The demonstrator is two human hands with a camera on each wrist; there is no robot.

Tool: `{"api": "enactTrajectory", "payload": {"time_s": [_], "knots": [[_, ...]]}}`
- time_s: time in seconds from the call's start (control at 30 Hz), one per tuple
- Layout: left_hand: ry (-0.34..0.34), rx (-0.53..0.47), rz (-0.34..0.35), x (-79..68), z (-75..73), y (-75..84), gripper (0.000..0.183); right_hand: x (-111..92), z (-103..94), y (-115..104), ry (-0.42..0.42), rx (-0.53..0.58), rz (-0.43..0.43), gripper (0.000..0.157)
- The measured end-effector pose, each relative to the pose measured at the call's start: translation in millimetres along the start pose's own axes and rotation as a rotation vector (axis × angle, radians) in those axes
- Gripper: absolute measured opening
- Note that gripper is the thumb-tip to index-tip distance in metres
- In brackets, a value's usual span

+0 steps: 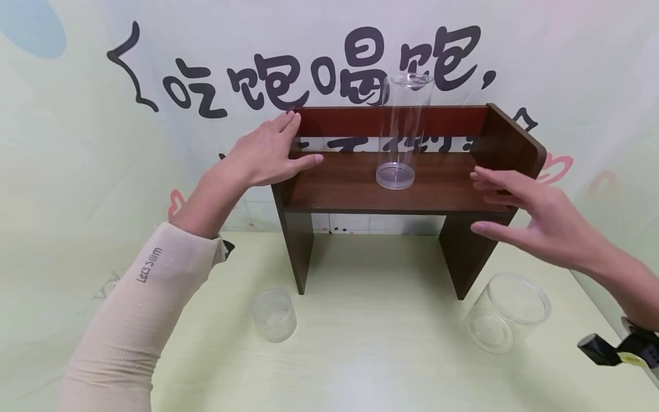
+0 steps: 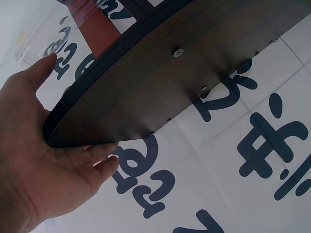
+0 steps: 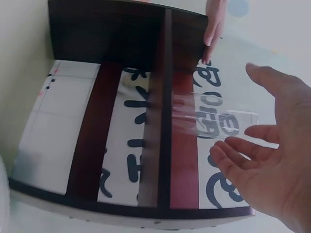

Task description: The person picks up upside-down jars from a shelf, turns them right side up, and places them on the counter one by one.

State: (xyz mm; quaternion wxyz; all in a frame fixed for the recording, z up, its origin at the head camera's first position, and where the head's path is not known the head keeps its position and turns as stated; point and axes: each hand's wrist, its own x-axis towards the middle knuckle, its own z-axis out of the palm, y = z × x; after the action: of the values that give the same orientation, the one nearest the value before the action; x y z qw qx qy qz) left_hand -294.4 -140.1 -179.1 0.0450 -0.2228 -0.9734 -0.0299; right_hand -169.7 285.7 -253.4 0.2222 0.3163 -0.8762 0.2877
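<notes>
A tall clear plastic cylinder (image 1: pixel 405 123) stands upright on the upper board of a dark brown wooden desk shelf (image 1: pixel 334 183). My left hand (image 1: pixel 268 150) rests at the top of the shelf's left side panel, fingers extended and thumb spread inward. In the left wrist view, the panel's rounded corner (image 2: pixel 63 133) lies between that thumb and the fingers. To the right of the cylinder, my right hand (image 1: pixel 540 220) hovers in front of the right side panel, thumb and fingers apart with nothing between them. The right wrist view has the cylinder (image 3: pixel 194 116) beyond its fingertips.
On the pale tabletop (image 1: pixel 360 343), a small clear cup (image 1: pixel 274 315) sits front left of the shelf. A wider clear container (image 1: pixel 507 313) stands tilted in view at the front right, below my right hand. Behind the shelf hangs a white cloth (image 1: pixel 329 34) with large black characters.
</notes>
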Motion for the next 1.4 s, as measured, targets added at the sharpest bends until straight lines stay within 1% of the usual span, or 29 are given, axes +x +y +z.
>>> {"api": "enactTrajectory", "payload": {"time_s": [0.1, 0.23, 0.3, 0.37, 0.57, 0.73, 1.0, 1.23, 1.4], "knots": [[0.001, -0.001, 0.001, 0.4, 0.3, 0.2, 0.104, 10.9, 0.5, -2.1, 0.024, 0.047, 0.06, 0.095], [0.002, -0.002, 0.0, 1.1, 0.7, 0.0, 0.104, 27.8, 0.8, -5.0, 0.038, 0.122, 0.167, 0.09], [0.003, -0.001, 0.001, 1.4, 0.9, -0.1, 0.104, 37.0, 1.4, -6.9, 0.044, 0.137, 0.215, 0.089], [0.004, 0.0, 0.0, 1.5, 1.0, -0.1, 0.104, 46.9, 2.7, -8.1, 0.051, 0.135, 0.241, 0.088], [0.008, -0.002, 0.0, 1.4, 1.5, 0.1, 0.104, 78.7, 7.4, -11.7, 0.106, 0.105, 0.248, 0.085], [0.008, -0.007, -0.002, 1.5, 1.9, 0.7, 0.104, 98.2, 11.7, -13.4, 0.128, 0.112, 0.261, 0.085], [0.016, -0.008, 0.0, 2.0, 2.4, 1.4, 0.104, 122.1, 21.8, -11.6, 0.145, 0.135, 0.306, 0.089], [0.019, -0.017, 0.001, 1.9, 2.6, 1.2, 0.103, 139.9, 28.0, -9.7, 0.173, 0.188, 0.277, 0.089], [0.018, -0.019, -0.002, 1.7, 2.3, 1.2, 0.103, 151.4, 30.9, -9.9, 0.198, 0.175, 0.273, 0.088]]}}
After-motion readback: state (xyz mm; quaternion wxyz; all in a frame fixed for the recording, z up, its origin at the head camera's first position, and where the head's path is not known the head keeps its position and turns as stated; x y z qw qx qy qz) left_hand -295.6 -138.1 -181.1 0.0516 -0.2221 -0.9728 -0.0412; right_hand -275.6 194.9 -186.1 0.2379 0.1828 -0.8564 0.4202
